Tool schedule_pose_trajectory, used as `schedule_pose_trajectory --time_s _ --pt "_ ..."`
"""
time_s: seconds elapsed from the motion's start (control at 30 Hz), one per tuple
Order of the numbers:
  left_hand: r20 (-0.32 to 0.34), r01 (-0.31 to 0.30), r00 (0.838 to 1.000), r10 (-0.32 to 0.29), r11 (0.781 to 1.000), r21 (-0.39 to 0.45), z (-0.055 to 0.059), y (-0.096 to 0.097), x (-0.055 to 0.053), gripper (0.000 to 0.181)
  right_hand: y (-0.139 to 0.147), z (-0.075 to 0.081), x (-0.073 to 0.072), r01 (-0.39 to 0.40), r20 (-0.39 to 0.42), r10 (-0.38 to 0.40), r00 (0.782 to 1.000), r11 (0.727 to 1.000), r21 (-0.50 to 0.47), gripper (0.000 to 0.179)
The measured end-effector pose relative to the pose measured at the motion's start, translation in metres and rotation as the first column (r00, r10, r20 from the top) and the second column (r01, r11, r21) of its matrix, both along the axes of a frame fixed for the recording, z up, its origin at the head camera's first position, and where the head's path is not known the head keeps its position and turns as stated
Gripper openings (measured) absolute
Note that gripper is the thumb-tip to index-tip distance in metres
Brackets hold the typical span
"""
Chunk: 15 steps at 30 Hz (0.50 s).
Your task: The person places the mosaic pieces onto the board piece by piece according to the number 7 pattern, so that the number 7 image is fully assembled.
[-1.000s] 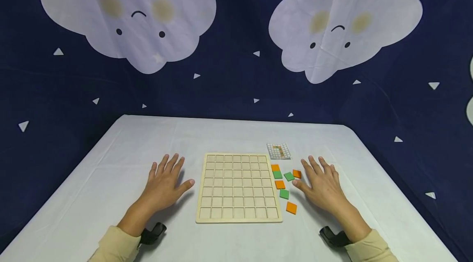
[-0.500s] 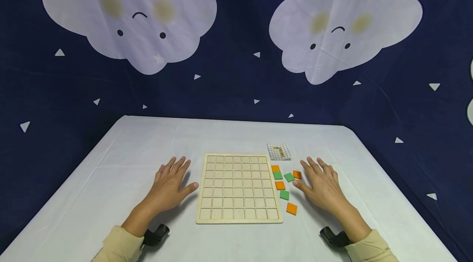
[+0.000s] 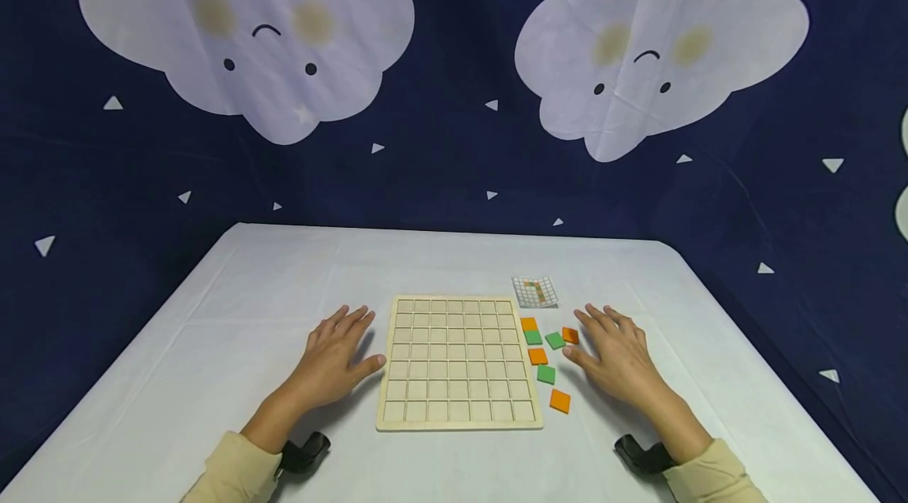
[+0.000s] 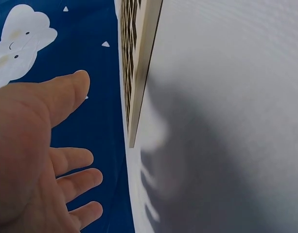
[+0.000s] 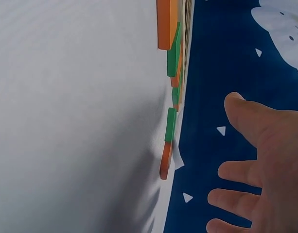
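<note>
A pale wooden grid board (image 3: 459, 361) lies on the table between the two hands, its square cells bare. My left hand (image 3: 329, 365) hovers beside the board's left edge with fingers spread; in the left wrist view the hand (image 4: 27, 145) holds nothing. To the right of the board lie several small square tiles, among them an orange tile (image 3: 560, 401) and a green tile (image 3: 546, 374). Over the table just right of these tiles is my right hand (image 3: 617, 357), fingers apart and holding nothing, its thumb nearest a green tile (image 3: 556, 340) and an orange tile (image 3: 571, 336).
A small card (image 3: 535, 292) printed with a coloured grid pattern lies behind the tiles, near the board's far right corner. White cloth covers the table (image 3: 454, 258). A dark blue cloth with clouds (image 3: 454, 172) hangs behind it.
My left hand has moved right, closer to the board's left edge. The right hand has barely shifted, and the board, tiles and card stay where they were.
</note>
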<state>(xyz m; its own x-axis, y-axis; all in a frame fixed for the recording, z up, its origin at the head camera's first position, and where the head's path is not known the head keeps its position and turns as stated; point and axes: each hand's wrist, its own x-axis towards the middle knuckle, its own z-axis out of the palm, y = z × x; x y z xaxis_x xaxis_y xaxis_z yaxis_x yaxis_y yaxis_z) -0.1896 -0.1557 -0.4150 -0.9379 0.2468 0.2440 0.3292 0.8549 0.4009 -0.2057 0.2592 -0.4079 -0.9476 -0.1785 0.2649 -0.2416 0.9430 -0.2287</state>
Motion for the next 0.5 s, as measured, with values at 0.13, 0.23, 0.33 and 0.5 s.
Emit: schedule_pose_trajectory --time_s 0.13,0.23,0.33,0.5 --pt "0.006 0.010 1.000 -0.010 1.000 0.012 -0.0009 0.0006 -0.0006 0.068 0.0003 -0.0002 -0.0007 -0.003 0.009 0.003 1.000 1.000 -0.006 0.065" --pt "0.010 0.017 1.000 -0.017 1.000 0.024 -0.0017 0.0007 -0.0012 0.067 0.0008 -0.0004 -0.0011 -0.009 0.012 0.009 1.000 1.000 -0.009 0.064" --pt "0.011 0.026 1.000 -0.027 0.999 0.030 -0.0034 0.0009 -0.0022 0.066 0.0012 -0.0001 -0.0015 -0.018 0.013 0.018 1.000 1.000 -0.014 0.063" --pt "0.012 0.039 0.999 -0.040 0.998 0.040 -0.0053 0.0014 -0.0043 0.063 0.0020 -0.0001 -0.0025 -0.034 0.020 0.035 0.999 0.999 -0.026 0.061"
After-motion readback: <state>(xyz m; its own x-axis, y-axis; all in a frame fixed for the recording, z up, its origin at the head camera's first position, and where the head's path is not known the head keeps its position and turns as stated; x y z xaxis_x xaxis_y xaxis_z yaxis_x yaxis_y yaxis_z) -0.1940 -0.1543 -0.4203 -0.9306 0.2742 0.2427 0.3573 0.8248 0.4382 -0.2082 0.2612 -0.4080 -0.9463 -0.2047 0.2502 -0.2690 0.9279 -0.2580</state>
